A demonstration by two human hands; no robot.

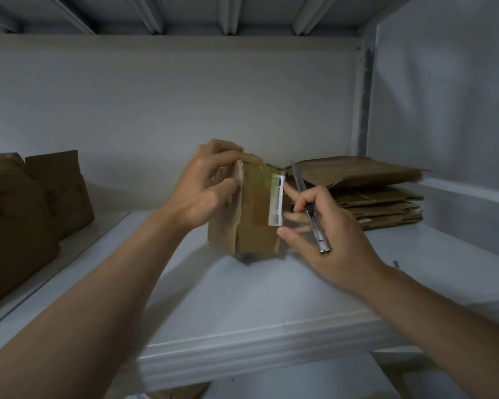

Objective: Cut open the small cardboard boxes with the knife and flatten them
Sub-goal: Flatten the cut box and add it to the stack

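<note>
Small cardboard box [257,208], light, thin, crushable: my left hand [205,191] grips its top-left edge, right hand [326,231] holds utility knife [310,207], fingertips steadying label side.

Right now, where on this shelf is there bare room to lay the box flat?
The shelf is bare in front of the box, out to its front edge, and between it and the standing boxes on the left. It is crowded back right, where the flattened stack sits behind the right hand and knife.
</note>
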